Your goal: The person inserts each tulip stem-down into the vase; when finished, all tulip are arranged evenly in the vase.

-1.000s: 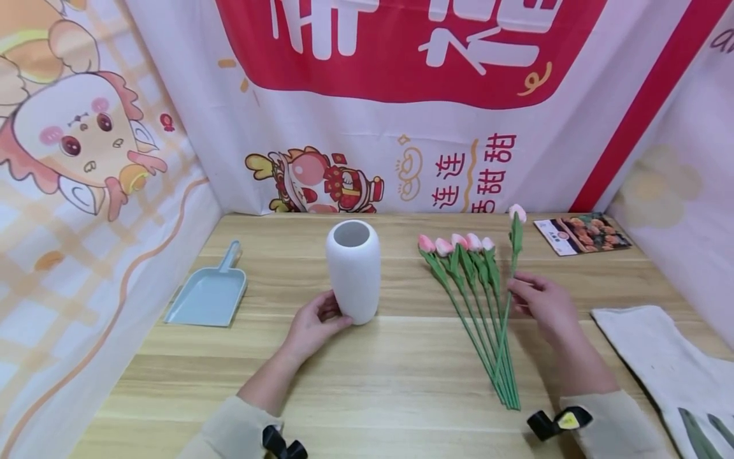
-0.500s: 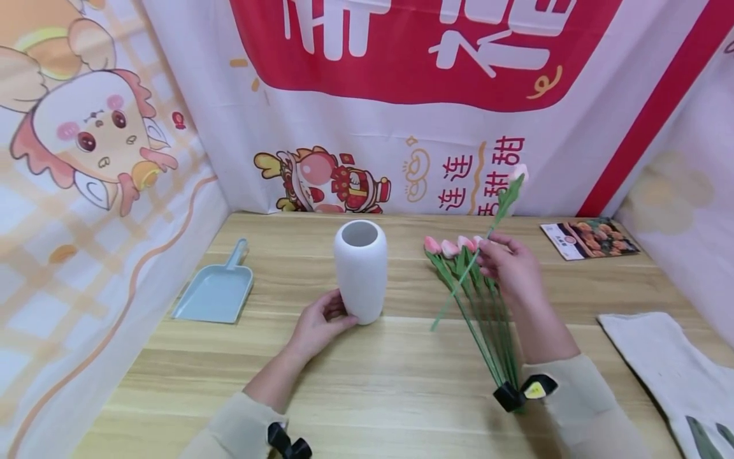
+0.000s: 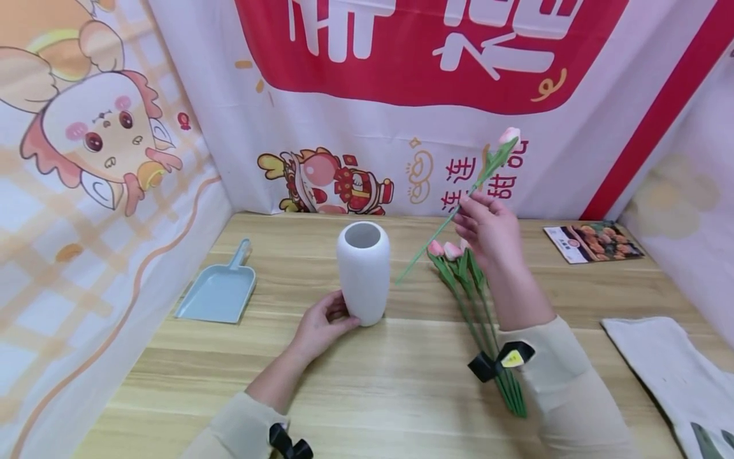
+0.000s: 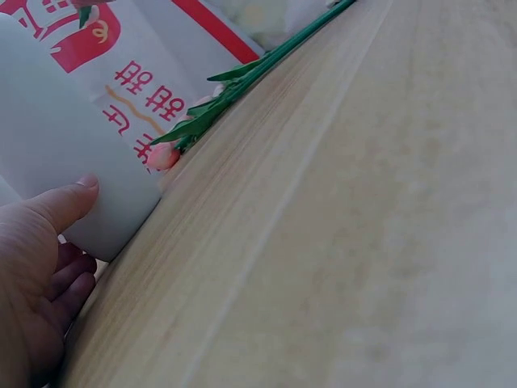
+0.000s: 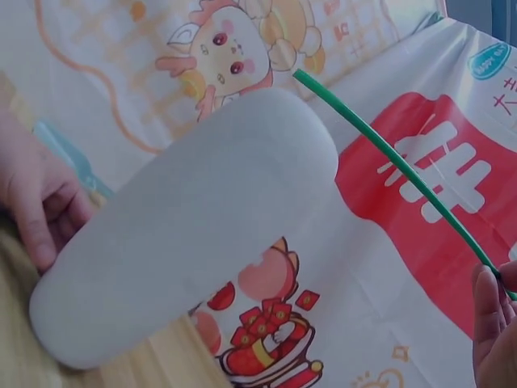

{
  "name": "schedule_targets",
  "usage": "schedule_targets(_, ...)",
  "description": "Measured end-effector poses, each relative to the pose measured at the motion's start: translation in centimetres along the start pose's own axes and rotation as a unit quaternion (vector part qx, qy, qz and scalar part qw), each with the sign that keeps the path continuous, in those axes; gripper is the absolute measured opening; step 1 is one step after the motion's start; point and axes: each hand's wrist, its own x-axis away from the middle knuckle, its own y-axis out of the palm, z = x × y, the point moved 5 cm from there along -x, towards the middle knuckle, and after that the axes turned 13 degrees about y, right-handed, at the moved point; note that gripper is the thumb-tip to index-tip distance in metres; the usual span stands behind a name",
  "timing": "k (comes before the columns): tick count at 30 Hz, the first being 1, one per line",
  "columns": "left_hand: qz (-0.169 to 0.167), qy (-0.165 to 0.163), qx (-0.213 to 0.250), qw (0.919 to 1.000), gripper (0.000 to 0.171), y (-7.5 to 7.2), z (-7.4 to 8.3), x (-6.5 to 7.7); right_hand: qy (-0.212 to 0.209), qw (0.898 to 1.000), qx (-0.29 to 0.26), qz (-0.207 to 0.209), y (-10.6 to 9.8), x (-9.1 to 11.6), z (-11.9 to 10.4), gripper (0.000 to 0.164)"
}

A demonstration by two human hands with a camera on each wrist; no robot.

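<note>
1. Fingers (image 3: 471, 208) of my right hand (image 3: 493, 233) pinched the stem of one pink tulip (image 3: 497, 159), held aslant in the air, bloom uppermost.
2. Its lower stem end pointed down toward the white vase (image 3: 364, 277); head and right wrist views both showed a gap between them.
3. Vase stood upright on the wooden counter (image 3: 401, 389).
4. My left hand (image 3: 325, 325) gripped the vase low down, thumb against its side.
5. Other tulips (image 3: 462, 271) lay on the counter right of the vase, partly hidden by my right forearm; I could not count them.
6. At left lay a light-blue dustpan (image 3: 220, 293); at far right, a flower-printed card (image 3: 599, 242); nearer me on that side, a pale cloth (image 3: 665, 363).
7. Behind the counter hung a printed red-and-white banner (image 3: 424, 80).
</note>
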Motion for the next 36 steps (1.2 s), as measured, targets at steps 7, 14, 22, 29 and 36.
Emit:
schedule_targets(7,0.001,0.003,0.003,1.0000,0.060,0.0,0.0,0.0,-0.009,0.999,-0.044,0.005,2.0,-0.1,-0.9,0.023)
schedule_targets(14,0.001,0.004,0.000,1.0000,0.059,0.0,-0.1,0.0,-0.028,0.997,-0.062,0.023,2.6,-0.3,-0.2,0.024)
schedule_targets(22,0.000,0.009,-0.001,1.0000,0.060,-0.1,-0.1,-0.1,-0.060,0.996,-0.056,0.034,3.0,-0.4,0.7,0.028)
schedule_targets(29,-0.002,0.011,-0.001,0.9999,0.060,-0.1,0.1,-0.1,-0.115,0.993,-0.007,0.010,4.1,0.4,0.8,0.025)
schedule_targets(36,-0.004,0.009,-0.004,0.9999,0.061,-0.1,0.1,0.0,-0.176,0.982,0.066,-0.013,5.5,1.6,0.8,0.021)
